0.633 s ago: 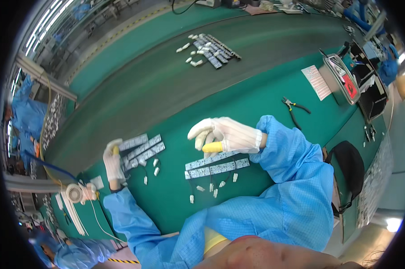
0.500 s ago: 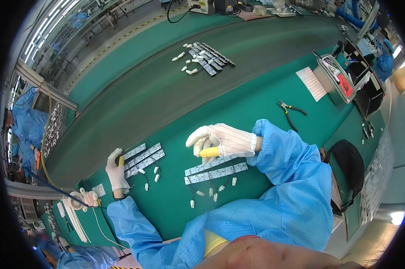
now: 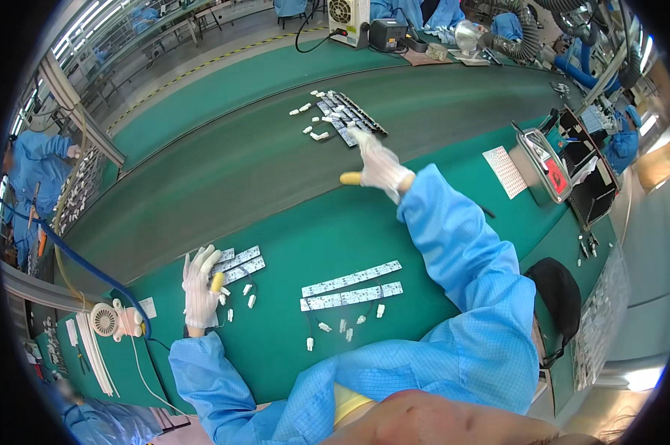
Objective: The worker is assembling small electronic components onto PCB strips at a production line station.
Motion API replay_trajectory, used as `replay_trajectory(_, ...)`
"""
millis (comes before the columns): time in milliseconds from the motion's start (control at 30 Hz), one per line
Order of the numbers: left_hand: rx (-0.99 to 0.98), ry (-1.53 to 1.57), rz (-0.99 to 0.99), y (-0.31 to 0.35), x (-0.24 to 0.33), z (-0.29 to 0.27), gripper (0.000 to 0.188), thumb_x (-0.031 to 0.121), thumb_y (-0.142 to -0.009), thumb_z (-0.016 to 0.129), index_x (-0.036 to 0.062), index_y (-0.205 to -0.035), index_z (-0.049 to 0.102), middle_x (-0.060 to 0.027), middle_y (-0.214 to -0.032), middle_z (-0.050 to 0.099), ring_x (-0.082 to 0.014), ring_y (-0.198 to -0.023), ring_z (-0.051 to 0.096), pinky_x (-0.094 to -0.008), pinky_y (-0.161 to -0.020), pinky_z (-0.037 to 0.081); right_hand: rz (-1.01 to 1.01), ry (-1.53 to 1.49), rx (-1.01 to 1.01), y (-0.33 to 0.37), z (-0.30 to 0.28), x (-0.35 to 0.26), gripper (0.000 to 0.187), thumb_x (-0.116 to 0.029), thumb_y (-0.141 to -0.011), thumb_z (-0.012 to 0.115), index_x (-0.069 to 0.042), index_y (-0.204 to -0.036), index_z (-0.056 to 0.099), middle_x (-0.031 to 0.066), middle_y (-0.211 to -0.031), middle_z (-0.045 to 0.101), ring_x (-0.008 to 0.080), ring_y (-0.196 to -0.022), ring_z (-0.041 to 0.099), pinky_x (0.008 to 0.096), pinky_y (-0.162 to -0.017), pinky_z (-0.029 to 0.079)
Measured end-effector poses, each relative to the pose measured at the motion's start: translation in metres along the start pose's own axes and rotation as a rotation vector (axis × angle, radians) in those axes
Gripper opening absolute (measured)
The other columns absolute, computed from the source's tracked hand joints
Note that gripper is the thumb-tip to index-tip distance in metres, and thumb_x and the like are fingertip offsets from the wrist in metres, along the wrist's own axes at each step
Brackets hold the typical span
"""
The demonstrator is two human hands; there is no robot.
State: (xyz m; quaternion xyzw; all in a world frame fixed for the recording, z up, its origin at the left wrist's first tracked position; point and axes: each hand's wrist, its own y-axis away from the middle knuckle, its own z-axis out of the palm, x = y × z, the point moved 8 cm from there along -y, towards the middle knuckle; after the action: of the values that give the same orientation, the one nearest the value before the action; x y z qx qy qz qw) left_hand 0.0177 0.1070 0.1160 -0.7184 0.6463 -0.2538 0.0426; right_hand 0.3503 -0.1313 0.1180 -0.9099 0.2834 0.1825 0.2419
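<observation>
In a white glove with a yellow thumb tip, my left hand [image 3: 199, 289] lies at the left end of a small group of circuit board strips [image 3: 247, 267]. Its fingers point away from me, slightly spread. White connectors [image 3: 251, 301] on thin wires hang off those strips. My right hand [image 3: 380, 165], gloved alike, stretches out over the dark belt, thumb apart from the fingers. Its fingertips are at the near end of a stack of strips [image 3: 361, 113]; whether they touch is unclear. Two more strips [image 3: 351, 296] lie before me with connectors below.
To the right stand a metal box [image 3: 546, 169], a label sheet [image 3: 505, 172] and a black open bin [image 3: 596, 185]. A black cloth item [image 3: 556, 300] lies near my right elbow. At left are a small white fan [image 3: 106, 320] and a blue hose [image 3: 101, 268]. Co-workers sit farther off.
My right hand has moved from above the two middle strips, away from me to the stack on the belt, its fingers extending. My left hand has shifted slightly nearer. The view has tilted up.
</observation>
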Motion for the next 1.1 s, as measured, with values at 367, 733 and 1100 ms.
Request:
replay_trajectory(367,0.064,-0.083,-0.001,0.005,0.005,-0.001,0.039,0.035,-0.098,0.036,0.0110,-0.120,0.057,-0.0104,-0.126,0.056,-0.0300,-0.122,0.049,-0.0475,-0.109,0.028,0.540,0.432,-0.272,-0.084,0.043,0.039,0.116,-0.066,-0.057,0.076,-0.022,-0.146,0.017,0.0154,-0.144,0.025,0.0409,-0.131,0.027,0.0649,-0.103,0.025)
replay_trajectory(733,0.082,-0.068,0.017,0.002,0.007,-0.002,0.038,0.035,-0.097,0.038,0.0116,-0.120,0.057,-0.0104,-0.126,0.056,-0.0304,-0.122,0.049,-0.0480,-0.109,0.029,0.340,0.580,-0.125,-0.095,0.057,0.058,0.033,-0.023,-0.091,0.048,-0.015,-0.123,0.046,0.0137,-0.128,0.041,0.0399,-0.119,0.044,0.0651,-0.089,0.038)
replay_trajectory(1100,0.059,-0.037,-0.016,0.014,-0.007,-0.001,0.050,0.045,-0.088,0.048,0.0088,-0.121,0.057,-0.0135,-0.128,0.055,-0.0340,-0.124,0.047,-0.0497,-0.110,0.027,-0.158,-0.257,-0.353,0.030,0.008,-0.060,0.041,-0.005,-0.084,0.052,-0.008,-0.124,0.045,0.0158,-0.121,0.055,0.0344,-0.105,0.057,0.0391,-0.088,0.045)
